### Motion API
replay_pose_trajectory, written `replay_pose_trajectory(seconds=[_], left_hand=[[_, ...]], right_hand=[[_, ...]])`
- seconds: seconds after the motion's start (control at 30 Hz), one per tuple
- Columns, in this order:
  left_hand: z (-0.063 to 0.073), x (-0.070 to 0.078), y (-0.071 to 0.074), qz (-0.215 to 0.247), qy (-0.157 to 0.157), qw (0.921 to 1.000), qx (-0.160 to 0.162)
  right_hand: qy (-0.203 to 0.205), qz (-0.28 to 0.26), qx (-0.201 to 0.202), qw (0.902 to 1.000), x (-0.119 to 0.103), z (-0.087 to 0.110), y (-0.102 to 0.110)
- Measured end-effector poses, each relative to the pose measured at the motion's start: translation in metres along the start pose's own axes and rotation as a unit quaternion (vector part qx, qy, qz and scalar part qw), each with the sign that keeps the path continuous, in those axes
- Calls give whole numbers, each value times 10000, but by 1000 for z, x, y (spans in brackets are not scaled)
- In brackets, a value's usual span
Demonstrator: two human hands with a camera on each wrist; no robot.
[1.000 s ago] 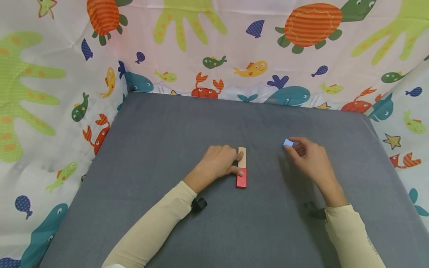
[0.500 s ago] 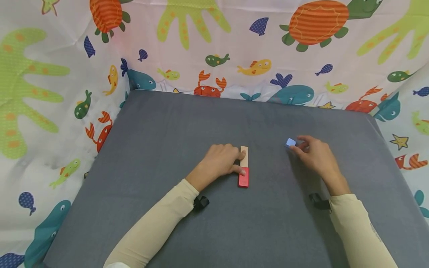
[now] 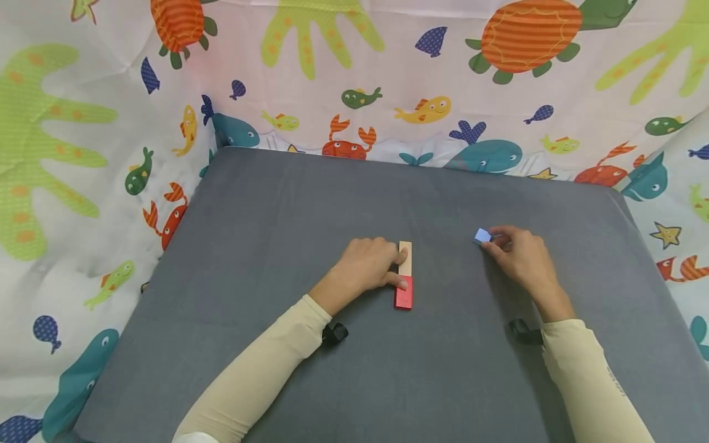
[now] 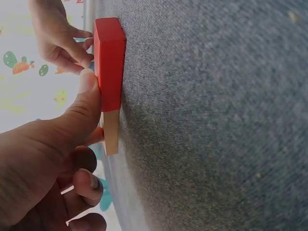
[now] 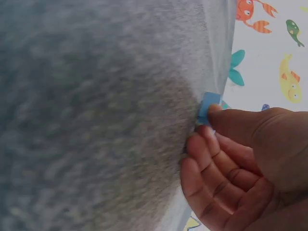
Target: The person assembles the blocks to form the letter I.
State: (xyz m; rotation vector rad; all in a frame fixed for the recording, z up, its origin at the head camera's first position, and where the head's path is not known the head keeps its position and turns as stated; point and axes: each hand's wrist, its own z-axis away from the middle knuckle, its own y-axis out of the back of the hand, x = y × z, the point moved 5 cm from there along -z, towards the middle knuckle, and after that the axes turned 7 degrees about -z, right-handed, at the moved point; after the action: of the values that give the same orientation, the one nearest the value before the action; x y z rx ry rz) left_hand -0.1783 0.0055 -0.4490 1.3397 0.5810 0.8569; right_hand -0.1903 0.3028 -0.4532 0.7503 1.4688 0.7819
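Observation:
A red block (image 3: 404, 299) and a plain wooden block (image 3: 406, 266) lie end to end on the grey table. My left hand (image 3: 365, 267) rests at their left side, thumb tip on the red block and index fingertip on the wooden one. In the left wrist view, the other fingers curl beneath, off the blocks. Further right, my right hand (image 3: 523, 258) pinches a small blue block (image 3: 482, 236) between thumb and fingers. The right wrist view shows the thumb across one end of the blue block (image 5: 210, 101), close to the table surface. Whether it touches the cloth, I cannot tell.
Grey cloth covers the table (image 3: 310, 191). A white curtain (image 3: 310, 135) printed with sea animals stands behind it and along both sides. Dark bands sit at both wrists, and the right arm casts a shadow on the cloth.
The head view has shifted slightly. The blue block has turned a little in my right fingers, and the right wrist sits slightly farther forward. My left hand stays on the red and wooden blocks.

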Motion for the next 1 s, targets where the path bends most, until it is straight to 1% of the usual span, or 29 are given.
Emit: replay_pose_trajectory(seconds=[0.07, 0.2, 0.37, 0.5, 0.63, 0.73, 0.87, 1.0], left_hand=[[0, 0, 0, 47, 55, 10000, -14], [1, 2, 1, -39, 36, 10000, -13], [1, 4, 1, -91, 19, 9999, 46], [0, 6, 0, -84, 51, 9999, 42], [0, 7, -2, -115, 69, 9999, -20], [1, 7, -1, -143, 65, 9999, -3], [1, 7, 0, -173, 37, 9998, 56], [0, 8, 2, -212, 50, 9998, 11]], right_hand=[[82, -33, 92, 9999, 1, 0, -1], [171, -103, 207, 9996, 3, 1, -2], [229, -89, 215, 9995, 2, 0, -2], [304, -76, 162, 9994, -2, -3, 0], [455, -153, 25, 9988, -16, -9, -1], [555, -230, -107, 9981, -29, -15, -4], [617, -276, -252, 9974, -48, -24, -13], [677, -278, -413, 9965, -66, -33, -25]])
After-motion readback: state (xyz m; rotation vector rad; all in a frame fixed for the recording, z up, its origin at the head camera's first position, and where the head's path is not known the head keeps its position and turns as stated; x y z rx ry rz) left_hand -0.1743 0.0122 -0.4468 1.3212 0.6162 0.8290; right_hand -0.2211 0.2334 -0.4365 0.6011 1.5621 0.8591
